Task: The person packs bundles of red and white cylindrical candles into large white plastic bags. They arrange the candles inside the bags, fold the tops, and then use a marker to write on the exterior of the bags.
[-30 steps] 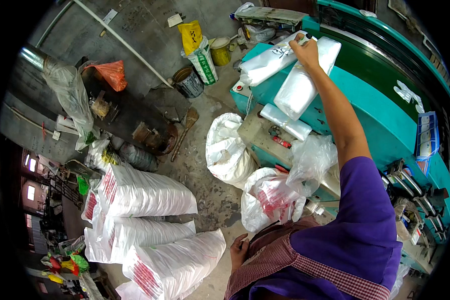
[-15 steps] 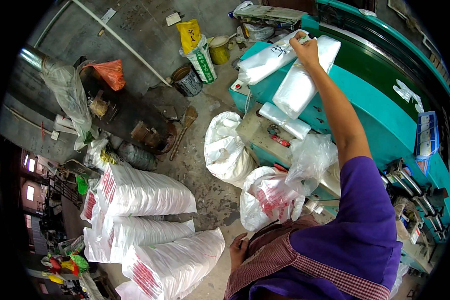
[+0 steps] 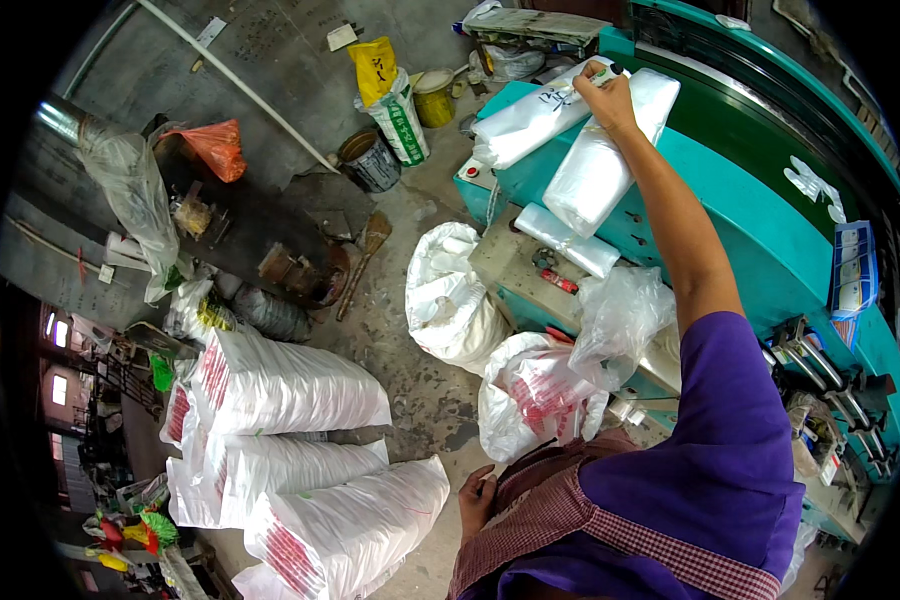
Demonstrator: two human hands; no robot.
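In the upper right of the frame, we see the right hand (image 3: 608, 95) closed around a marker (image 3: 604, 76), on a plastic bundle (image 3: 530, 122) lying on the green machine (image 3: 770, 230). The left hand (image 3: 475, 497), at the lower middle, rests at the waist; we cannot tell if it holds something.

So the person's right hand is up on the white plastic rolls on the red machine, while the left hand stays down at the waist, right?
Not quite: the machine is teal green, not red. The head view shows the right hand on the white plastic rolls and the left hand at the waist.
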